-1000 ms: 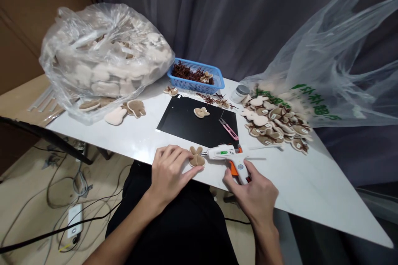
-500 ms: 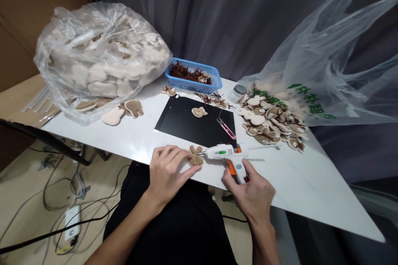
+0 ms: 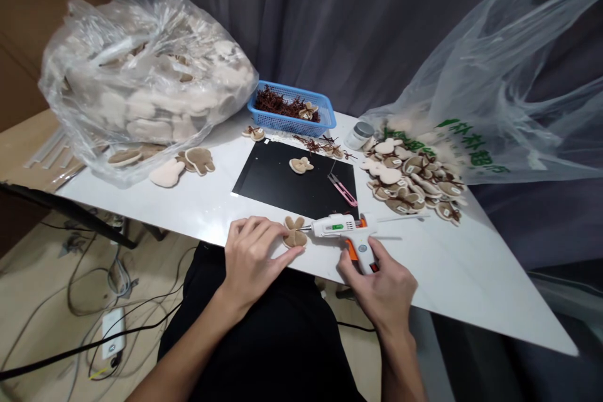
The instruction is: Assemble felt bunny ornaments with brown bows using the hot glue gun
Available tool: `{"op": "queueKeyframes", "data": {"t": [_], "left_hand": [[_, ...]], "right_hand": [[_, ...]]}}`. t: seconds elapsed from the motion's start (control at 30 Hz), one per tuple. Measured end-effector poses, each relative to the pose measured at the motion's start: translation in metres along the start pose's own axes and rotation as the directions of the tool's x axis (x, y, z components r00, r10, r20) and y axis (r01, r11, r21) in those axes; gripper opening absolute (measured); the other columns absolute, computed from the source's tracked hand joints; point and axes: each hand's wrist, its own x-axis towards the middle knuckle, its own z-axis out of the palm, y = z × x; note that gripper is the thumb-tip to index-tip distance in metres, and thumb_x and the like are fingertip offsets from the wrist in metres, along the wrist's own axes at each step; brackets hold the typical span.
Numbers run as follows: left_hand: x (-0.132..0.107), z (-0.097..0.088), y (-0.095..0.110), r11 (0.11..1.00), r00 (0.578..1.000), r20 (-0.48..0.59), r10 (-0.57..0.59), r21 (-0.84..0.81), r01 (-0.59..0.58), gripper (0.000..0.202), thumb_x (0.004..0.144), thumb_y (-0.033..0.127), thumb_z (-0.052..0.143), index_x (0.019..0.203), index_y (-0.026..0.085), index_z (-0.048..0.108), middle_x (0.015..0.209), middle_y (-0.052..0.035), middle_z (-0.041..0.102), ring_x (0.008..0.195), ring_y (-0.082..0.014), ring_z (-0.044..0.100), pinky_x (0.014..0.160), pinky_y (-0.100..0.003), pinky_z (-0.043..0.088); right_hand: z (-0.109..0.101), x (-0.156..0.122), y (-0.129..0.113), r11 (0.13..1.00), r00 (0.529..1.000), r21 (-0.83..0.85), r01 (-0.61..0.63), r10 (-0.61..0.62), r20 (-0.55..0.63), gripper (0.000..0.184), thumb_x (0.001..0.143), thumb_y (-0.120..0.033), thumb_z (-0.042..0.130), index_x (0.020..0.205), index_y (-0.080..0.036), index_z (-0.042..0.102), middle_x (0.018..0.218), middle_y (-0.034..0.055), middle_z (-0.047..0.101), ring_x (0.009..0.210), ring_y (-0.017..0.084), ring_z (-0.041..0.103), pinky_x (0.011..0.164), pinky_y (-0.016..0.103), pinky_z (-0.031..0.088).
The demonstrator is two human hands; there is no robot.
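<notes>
My left hand (image 3: pixel 253 257) pinches the left edge of a small brown plush bunny shape (image 3: pixel 295 236) with a pale rim, at the table's front edge. In my right hand (image 3: pixel 385 282) is a white hot glue gun (image 3: pixel 333 226) with an orange trigger, its fingers wrapped round the handle. The gun's metal nozzle points left and meets the right side of the bunny shape; whether glue is coming out is too small to tell. Just beyond, a black mat (image 3: pixel 273 179) carries another bunny piece (image 3: pixel 301 166) and pink thread snips (image 3: pixel 343 191).
At the left stands a big clear bag (image 3: pixel 155 88) of plush pieces, several lying loose beside it. A blue basket (image 3: pixel 292 122) of brown bows sits at the back, near a grey-lidded jar (image 3: pixel 360 135). Finished-looking bunnies (image 3: pixel 414 185) spill from a plastic bag (image 3: pixel 509 107) at right.
The glue gun's nozzle has shifted slightly from the middle of the bunny shape towards its right edge. Both hands keep their grips, and the camera's view has tilted a little.
</notes>
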Motion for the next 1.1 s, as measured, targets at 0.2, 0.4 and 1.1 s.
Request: {"op": "queueKeyframes", "data": {"t": [0.2,0.4,1.1], "left_hand": [[-0.0001,-0.0009,0.0,1.0,1.0,0.0,-0.006,-0.011,0.006,0.031,0.083,0.035,0.093,0.093,0.022,0.068,0.089,0.0027,0.082,0.087,-0.0219,0.074,0.084,-0.039,0.041],[0.0008,-0.0004,-0.0015,1.0,1.0,0.004,-0.001,-0.012,0.001,0.028,0.087,0.037,0.09,0.094,0.023,0.067,0.088,0.0021,0.082,0.087,-0.0228,0.074,0.084,-0.039,0.041],[0.0045,-0.0021,-0.0021,1.0,1.0,0.023,0.015,0.011,-0.015,0.022,0.09,0.036,0.087,0.089,0.024,0.069,0.084,0.0026,0.08,0.087,-0.0225,0.074,0.082,-0.039,0.042]], "right_hand": [[0.0007,0.0007,-0.0003,1.0,1.0,0.008,0.019,-0.019,-0.005,0.042,0.092,-0.054,0.062,0.091,-0.015,0.079,0.05,-0.0021,0.059,0.04,0.016,0.051,0.05,0.028,0.04],[0.0016,0.0029,-0.0008,0.998,0.997,0.006,0.065,-0.065,-0.043,0.041,0.094,-0.052,0.06,0.093,-0.015,0.079,0.051,-0.0021,0.06,0.041,0.016,0.054,0.049,0.027,0.041],[-0.0014,0.0006,-0.007,0.987,0.981,-0.106,0.118,-0.133,-0.145,0.027,0.093,-0.042,0.066,0.074,-0.021,0.067,0.055,-0.0025,0.062,0.046,0.014,0.051,0.053,0.027,0.039]]}}
